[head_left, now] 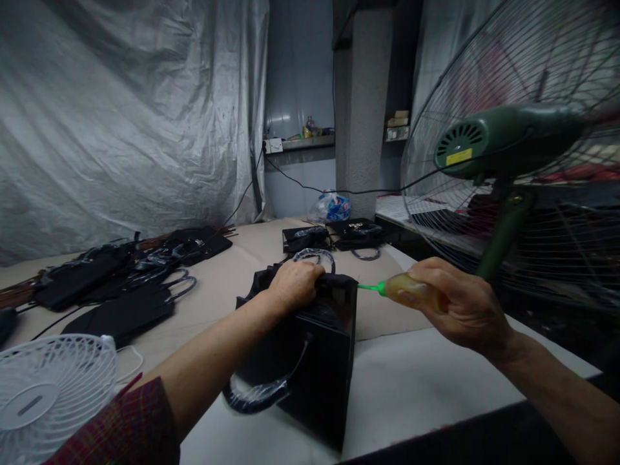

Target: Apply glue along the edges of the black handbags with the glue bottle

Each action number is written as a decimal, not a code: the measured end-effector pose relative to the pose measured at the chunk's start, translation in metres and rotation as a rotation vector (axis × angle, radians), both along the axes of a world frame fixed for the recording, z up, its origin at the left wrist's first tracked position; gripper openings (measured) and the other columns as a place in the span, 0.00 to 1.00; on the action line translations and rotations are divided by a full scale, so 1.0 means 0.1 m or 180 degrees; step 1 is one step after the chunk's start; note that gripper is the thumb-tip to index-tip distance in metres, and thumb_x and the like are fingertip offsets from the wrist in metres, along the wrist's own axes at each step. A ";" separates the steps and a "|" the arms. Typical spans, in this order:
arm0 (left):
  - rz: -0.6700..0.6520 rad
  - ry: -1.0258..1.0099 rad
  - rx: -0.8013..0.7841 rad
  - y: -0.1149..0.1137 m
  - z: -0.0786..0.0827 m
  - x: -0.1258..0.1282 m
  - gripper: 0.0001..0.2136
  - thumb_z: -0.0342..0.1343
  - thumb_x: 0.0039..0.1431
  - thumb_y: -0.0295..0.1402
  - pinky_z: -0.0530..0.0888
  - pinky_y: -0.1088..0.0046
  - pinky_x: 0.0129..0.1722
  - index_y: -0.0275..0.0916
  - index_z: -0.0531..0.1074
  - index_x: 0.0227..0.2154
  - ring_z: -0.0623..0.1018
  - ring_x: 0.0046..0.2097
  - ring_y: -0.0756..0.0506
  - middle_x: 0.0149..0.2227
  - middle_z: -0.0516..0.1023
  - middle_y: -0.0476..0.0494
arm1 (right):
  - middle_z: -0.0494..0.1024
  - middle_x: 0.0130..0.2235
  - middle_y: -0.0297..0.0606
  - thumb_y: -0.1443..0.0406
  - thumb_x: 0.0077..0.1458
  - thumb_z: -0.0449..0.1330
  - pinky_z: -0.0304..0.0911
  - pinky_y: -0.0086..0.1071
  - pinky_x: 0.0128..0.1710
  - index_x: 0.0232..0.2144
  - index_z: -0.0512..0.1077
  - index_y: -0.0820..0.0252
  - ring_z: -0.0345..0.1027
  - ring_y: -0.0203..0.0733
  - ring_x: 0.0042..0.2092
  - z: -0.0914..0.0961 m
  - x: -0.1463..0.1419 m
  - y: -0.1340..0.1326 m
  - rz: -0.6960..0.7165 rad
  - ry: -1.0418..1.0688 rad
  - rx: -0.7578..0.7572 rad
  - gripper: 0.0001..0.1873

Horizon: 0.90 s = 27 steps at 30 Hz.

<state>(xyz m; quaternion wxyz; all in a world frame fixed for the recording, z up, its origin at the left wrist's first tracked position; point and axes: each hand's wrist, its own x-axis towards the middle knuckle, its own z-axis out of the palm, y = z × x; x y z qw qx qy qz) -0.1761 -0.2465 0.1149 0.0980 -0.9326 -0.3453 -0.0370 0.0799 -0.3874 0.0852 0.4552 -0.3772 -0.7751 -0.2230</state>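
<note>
A black handbag (314,381) stands upright on the table in front of me, its handles wrapped in clear plastic. My left hand (298,284) grips the bag's top edge, fingers curled over the rim and partly hidden. In my right hand (455,303) is a squeeze bottle (411,292) of yellowish liquid with a green nozzle. The bottle lies sideways, and its thin green tip points left at the bag's upper right corner. That tip touches the corner or is very close to it; I cannot tell which.
Several black bags (130,297) lie on the left of the table (261,239), and more black bags (356,234) at the far end. A white fan (58,394) stands at lower left. A large green fan (508,142) fills the right side. A cable (300,186) crosses behind.
</note>
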 end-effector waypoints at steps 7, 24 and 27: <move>-0.0017 -0.0047 -0.0028 0.02 -0.01 0.00 0.12 0.53 0.62 0.28 0.79 0.63 0.47 0.44 0.79 0.44 0.84 0.47 0.38 0.44 0.85 0.41 | 0.78 0.37 0.39 0.62 0.65 0.65 0.73 0.37 0.31 0.45 0.73 0.51 0.75 0.45 0.34 0.01 0.00 -0.01 0.0057 0.0139 -0.0106 0.07; -0.0115 -0.0097 0.0006 0.04 -0.03 -0.01 0.11 0.53 0.62 0.29 0.79 0.62 0.46 0.43 0.78 0.43 0.84 0.47 0.37 0.45 0.85 0.41 | 0.78 0.40 0.39 0.62 0.64 0.66 0.75 0.36 0.33 0.48 0.73 0.52 0.76 0.44 0.36 -0.06 0.02 -0.04 0.0115 0.0185 -0.0197 0.10; -0.0078 -0.0103 -0.0015 0.03 -0.03 -0.01 0.11 0.53 0.62 0.29 0.78 0.62 0.46 0.43 0.78 0.44 0.83 0.48 0.37 0.45 0.85 0.41 | 0.78 0.41 0.40 0.61 0.64 0.66 0.76 0.36 0.34 0.49 0.73 0.52 0.77 0.44 0.37 -0.07 0.05 -0.02 -0.0006 0.0160 0.0004 0.13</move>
